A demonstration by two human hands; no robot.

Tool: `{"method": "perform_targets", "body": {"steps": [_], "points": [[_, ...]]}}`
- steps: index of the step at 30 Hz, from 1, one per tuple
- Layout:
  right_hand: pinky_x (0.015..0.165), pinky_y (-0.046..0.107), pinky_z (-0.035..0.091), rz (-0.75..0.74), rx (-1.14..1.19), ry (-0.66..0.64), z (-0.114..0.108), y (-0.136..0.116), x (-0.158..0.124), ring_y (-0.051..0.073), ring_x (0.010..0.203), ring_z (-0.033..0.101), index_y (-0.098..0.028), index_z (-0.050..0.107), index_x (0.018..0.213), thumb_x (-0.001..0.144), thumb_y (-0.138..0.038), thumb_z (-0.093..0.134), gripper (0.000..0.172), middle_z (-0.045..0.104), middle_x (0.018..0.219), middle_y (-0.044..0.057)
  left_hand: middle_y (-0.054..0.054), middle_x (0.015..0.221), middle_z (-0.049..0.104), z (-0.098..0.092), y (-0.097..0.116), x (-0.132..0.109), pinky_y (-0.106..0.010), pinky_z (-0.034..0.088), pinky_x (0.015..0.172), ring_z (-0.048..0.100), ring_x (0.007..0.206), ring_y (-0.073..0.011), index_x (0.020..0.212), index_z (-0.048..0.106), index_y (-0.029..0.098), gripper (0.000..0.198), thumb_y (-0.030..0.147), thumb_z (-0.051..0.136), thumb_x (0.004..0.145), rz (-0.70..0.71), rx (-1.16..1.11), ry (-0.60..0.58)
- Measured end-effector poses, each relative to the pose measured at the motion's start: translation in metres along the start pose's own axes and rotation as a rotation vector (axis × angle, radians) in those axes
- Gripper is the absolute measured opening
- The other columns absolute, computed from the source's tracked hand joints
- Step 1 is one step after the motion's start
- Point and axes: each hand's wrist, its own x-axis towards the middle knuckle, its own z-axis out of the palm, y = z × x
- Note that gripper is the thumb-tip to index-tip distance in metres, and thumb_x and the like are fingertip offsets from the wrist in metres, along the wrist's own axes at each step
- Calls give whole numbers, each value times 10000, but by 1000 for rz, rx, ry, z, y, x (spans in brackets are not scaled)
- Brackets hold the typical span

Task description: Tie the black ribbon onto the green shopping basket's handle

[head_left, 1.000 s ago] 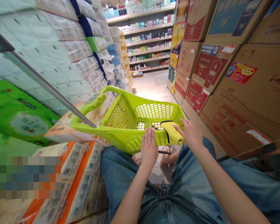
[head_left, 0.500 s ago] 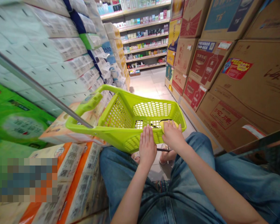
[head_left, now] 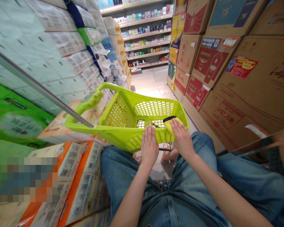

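Green rim (head_left: 123, 128) meets hands; left (head_left: 150, 146) flat; right (head_left: 184, 141) covers cloth (head_left: 167, 125), grip unclear; aisle (head_left: 148, 82) beyond.

From close above, the head camera faces forward and down over the hands (head_left: 150, 147).

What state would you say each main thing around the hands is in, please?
Basket, open-topped
Cloth, at the basket's near rim, partly covered
Left hand, fingers straight, at the near rim
Right hand, laid over the cloth
Cardboard boxes, stacked
Wrapped packs, stacked

Black-edged yellow cloth (head_left: 168, 125) at basket rim (head_left: 120, 129)
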Motion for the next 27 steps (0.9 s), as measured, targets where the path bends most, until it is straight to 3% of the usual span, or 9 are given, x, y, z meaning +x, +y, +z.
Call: {"method": "perform_targets", "body": {"steps": [4, 7, 10, 15, 18, 21, 27], "points": [[1205, 458, 322, 54, -5, 50, -2, 26, -14, 230, 1473, 351, -108, 335, 1534, 760, 10, 381, 784, 438, 1549, 153, -171, 1646, 225, -1, 1, 0, -447, 240, 1240, 125, 1544, -255, 1572, 121, 44, 834, 100, 484, 823, 0, 18, -11], [1200, 479, 329, 126, 20, 84, 1, 27, -19, 238, 1485, 324, -118, 274, 1559, 736, 10, 404, 844, 407, 1567, 161, -173, 1646, 221, -2, 1, 0, -437, 231, 1243, 122, 1545, -253, 1567, 139, 34, 826, 105, 488, 822, 0, 29, -15], [1209, 481, 318, 130, 69, 88, 7, 3, -14, 229, 1503, 282, -104, 242, 1569, 726, 24, 386, 865, 390, 1577, 160, -175, 1643, 231, -2, 1, 1, -447, 246, 1237, 136, 1542, -252, 1574, 115, 50, 845, 106, 487, 818, 1, 22, -3], [1222, 464, 301, -3, 147, 33, 19, -55, 6, 218, 1495, 303, -100, 294, 1556, 779, 7, 351, 787, 395, 1577, 134, -184, 1627, 271, 0, -1, 2, -457, 264, 1230, 179, 1532, -255, 1576, 119, 64, 815, 104, 458, 836, -2, 21, 11], [1218, 457, 311, -35, 155, 32, 22, -67, 9, 220, 1486, 323, -106, 309, 1553, 813, -15, 349, 747, 404, 1572, 128, -183, 1624, 280, 0, -1, 2, -450, 269, 1229, 190, 1530, -251, 1572, 134, 57, 799, 97, 445, 838, -8, 39, 10], [1221, 448, 307, -50, 127, 54, 22, -53, 3, 211, 1486, 322, -121, 284, 1564, 808, 7, 335, 769, 409, 1571, 112, -169, 1639, 246, -1, -1, 1, -444, 258, 1234, 153, 1537, -248, 1572, 131, 58, 820, 94, 456, 820, 5, 48, -2], [1209, 482, 327, 51, 90, 133, 11, 10, -23, 227, 1487, 320, -145, 224, 1581, 746, 31, 361, 865, 404, 1573, 141, -165, 1644, 231, -3, 0, 0, -437, 245, 1240, 130, 1542, -246, 1571, 123, 48, 826, 105, 468, 822, 10, 39, -7]]}}
